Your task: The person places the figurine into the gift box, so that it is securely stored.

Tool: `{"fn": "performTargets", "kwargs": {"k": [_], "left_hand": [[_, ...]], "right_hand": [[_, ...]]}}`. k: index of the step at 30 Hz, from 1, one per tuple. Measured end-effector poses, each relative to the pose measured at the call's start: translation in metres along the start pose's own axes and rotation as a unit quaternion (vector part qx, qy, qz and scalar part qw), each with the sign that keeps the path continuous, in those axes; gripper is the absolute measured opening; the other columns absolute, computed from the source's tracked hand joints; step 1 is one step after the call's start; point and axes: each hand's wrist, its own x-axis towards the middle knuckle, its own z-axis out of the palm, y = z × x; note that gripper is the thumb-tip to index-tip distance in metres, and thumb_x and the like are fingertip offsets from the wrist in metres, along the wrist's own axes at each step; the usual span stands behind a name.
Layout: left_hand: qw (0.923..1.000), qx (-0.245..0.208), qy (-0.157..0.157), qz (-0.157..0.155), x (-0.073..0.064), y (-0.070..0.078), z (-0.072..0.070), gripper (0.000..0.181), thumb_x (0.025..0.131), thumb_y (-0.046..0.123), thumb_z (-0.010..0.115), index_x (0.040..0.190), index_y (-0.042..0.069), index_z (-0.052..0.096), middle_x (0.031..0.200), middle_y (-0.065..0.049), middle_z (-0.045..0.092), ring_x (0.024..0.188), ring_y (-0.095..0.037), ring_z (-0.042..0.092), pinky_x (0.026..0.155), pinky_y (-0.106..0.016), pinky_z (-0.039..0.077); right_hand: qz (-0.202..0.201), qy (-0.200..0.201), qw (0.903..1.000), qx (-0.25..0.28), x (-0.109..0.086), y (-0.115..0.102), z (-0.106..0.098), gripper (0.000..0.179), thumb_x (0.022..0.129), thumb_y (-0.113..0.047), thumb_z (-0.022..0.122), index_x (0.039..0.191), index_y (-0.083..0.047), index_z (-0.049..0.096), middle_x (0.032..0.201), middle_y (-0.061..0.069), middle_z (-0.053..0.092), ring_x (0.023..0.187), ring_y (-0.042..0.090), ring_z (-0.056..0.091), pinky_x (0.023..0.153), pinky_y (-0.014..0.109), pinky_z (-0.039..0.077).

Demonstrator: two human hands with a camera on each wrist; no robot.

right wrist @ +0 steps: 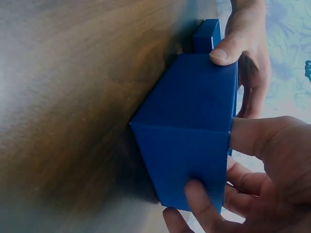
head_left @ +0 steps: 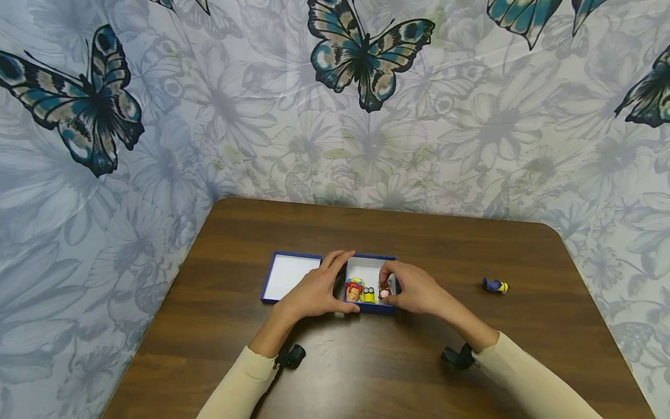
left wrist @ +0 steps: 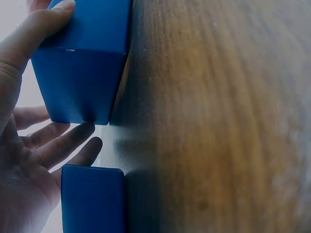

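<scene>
A blue box (head_left: 374, 309) with a white inside lies open on the table. My left hand (head_left: 317, 291) holds its left end, the thumb on the near wall and the fingers toward the far side. In the box stand a red-haired toy figure (head_left: 353, 290) and a yellow toy figure (head_left: 369, 295) with big eyes. At the right end, my right hand (head_left: 416, 289) pinches a brown-and-white toy figure (head_left: 384, 290) inside the box. In the right wrist view, one of its fingers lies against the outer wall of the box (right wrist: 189, 92), and the pinched figure is hidden.
The blue lid (head_left: 290, 276), white inside up, lies left of the box, partly behind my left hand. A purple-and-yellow toy figure (head_left: 494, 286) lies on its side at the right of the wooden table (head_left: 419, 372). A butterfly-patterned cloth (head_left: 262, 145) hangs behind the table.
</scene>
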Motion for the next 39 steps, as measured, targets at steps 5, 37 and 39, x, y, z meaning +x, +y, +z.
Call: {"fn": "performTargets", "kwargs": {"k": [5,37,39], "left_hand": [[1.0000,-0.003,0.003,0.005,-0.002,-0.003,-0.001,0.123,0.076,0.064,0.092,0.172,0.027,0.025,0.172,-0.004,0.032,0.120,-0.033,0.068,0.106,-0.055,0.056],[1.0000,0.006,0.005,0.004,0.001,-0.006,0.002,0.125,0.074,0.068,0.091,0.172,0.027,0.024,0.171,-0.001,0.034,0.124,-0.033,0.067,0.107,-0.057,0.055],[1.0000,0.006,0.007,0.003,0.001,-0.005,0.002,0.125,0.074,0.068,0.091,0.172,0.027,0.025,0.171,-0.001,0.034,0.124,-0.033,0.067,0.107,-0.057,0.055]], "right_hand": [[0.023,-0.038,0.9989,-0.017,0.006,-0.004,0.001,0.034,0.086,-0.025,0.092,0.106,-0.020,0.064,0.106,-0.003,0.070,0.081,0.015,0.054,0.067,0.033,0.041],[-0.023,-0.001,0.9990,0.037,0.001,0.009,0.000,0.043,0.087,-0.033,0.091,0.120,-0.016,0.068,0.112,0.001,0.079,0.079,0.011,0.064,0.069,0.028,0.048],[-0.026,0.012,0.9983,0.051,-0.002,0.011,0.000,0.044,0.089,-0.032,0.090,0.123,-0.015,0.068,0.113,0.002,0.079,0.072,0.007,0.059,0.064,0.026,0.048]]}}
